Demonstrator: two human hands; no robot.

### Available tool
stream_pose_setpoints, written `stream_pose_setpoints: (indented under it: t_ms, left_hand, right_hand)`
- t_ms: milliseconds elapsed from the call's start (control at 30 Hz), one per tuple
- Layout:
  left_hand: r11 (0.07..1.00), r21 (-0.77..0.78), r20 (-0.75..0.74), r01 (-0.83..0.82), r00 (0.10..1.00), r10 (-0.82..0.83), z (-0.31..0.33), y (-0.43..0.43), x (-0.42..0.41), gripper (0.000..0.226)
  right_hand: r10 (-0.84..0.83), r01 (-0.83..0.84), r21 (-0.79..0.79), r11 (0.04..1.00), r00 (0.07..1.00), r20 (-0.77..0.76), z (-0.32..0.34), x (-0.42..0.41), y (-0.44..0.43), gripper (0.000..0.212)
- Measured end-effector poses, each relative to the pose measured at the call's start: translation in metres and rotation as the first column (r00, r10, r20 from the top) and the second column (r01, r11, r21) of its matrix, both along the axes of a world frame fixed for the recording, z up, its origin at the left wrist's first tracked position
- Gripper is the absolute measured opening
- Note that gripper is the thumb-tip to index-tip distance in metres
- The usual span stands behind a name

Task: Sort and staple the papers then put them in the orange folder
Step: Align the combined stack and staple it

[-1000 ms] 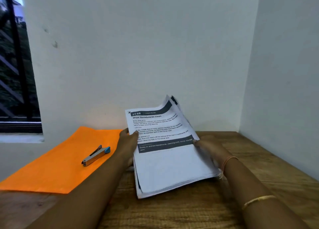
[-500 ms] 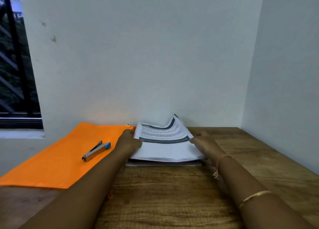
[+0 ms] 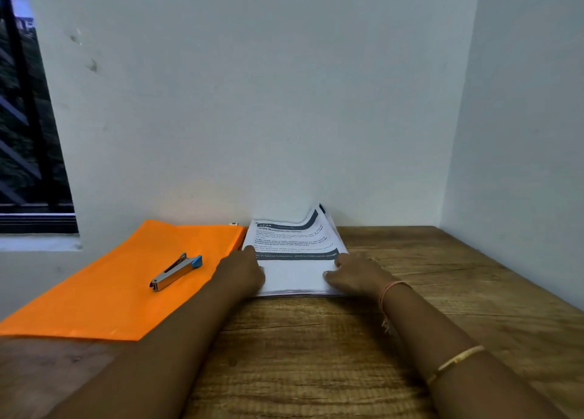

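Table [image 3: 442,324]: wooden, filling the lower frame
Folder [image 3: 104,292]: orange, lying flat at lower left
Papers [image 3: 294,273]: printed stack lying flat at centre, just beside the folder, far right corner curling upward
Left hand [image 3: 243,271]: resting on the stack's left edge, fingers together; cannot tell whether gripping
Right hand [image 3: 357,275]: resting on the right edge, fingers lying relaxed, slightly spread
Stapler [image 3: 175,271]: lying on the folder

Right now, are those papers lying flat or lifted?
Flat: the paper stack lies on the wooden table, left hand and right hand touching its sides; far corner curls up.
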State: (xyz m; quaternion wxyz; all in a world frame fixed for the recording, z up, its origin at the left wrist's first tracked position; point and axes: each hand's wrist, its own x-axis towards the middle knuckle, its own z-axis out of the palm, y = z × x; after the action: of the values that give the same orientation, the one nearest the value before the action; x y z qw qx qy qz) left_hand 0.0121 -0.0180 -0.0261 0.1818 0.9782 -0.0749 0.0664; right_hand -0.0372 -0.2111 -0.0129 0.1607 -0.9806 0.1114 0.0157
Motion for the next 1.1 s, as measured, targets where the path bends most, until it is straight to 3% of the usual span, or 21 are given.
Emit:
stream_pose_setpoints:
  t_ms: [100, 267, 500, 600, 733, 833, 1000, 1100]
  left_hand:
    - [0.999, 0.008, -0.038, 0.04, 0.998, -0.04, 0.0, -0.005, 0.0, 0.048]
    - [0.998, -0.061, -0.051, 0.03, 0.998, -0.033, 0.001, -0.006, 0.002, 0.039]
    - [0.967, 0.24, -0.101, 0.086, 0.993, -0.063, -0.004, -0.01, -0.003, 0.042]
    - [0.971, 0.225, -0.051, 0.085, 0.996, -0.075, 0.0, -0.007, -0.003, 0.037]
    - [0.978, 0.118, 0.168, -0.174, 0.974, 0.153, 0.016, 0.011, -0.001, 0.036]
    - [0.921, 0.108, 0.217, -0.376, 0.912, 0.347, 0.027, 0.03, -0.003, 0.043]
    - [0.847, 0.125, -0.019, -0.517, 0.852, 0.523, 0.015, 0.061, 0.014, 0.054]
    - [0.843, 0.043, -0.103, -0.536, 0.837, 0.537, 0.006, 0.073, 0.018, 0.046]
  right_hand:
    - [0.007, -0.008, -0.036, 0.999, 1.0, -0.029, -0.002, 0.002, -0.002, 0.064]
    - [-0.024, 0.024, 0.002, 1.0, 0.999, 0.043, -0.001, 0.003, -0.002, 0.054]
    - [-0.044, 0.024, -0.151, 0.988, 0.991, -0.125, -0.004, -0.004, 0.0, 0.063]
    - [-0.029, 0.012, -0.222, 0.975, 0.997, -0.075, -0.002, -0.01, 0.004, 0.062]
    - [0.051, -0.003, -0.279, 0.96, 0.985, 0.164, 0.003, -0.015, 0.01, 0.054]
    - [0.141, -0.06, -0.275, 0.96, 0.948, 0.287, 0.006, -0.018, 0.02, 0.048]
    - [0.26, -0.177, -0.289, 0.941, 0.924, 0.281, 0.007, -0.019, 0.035, 0.044]
    - [0.291, -0.21, -0.3, 0.931, 0.921, 0.258, 0.006, -0.02, 0.037, 0.045]
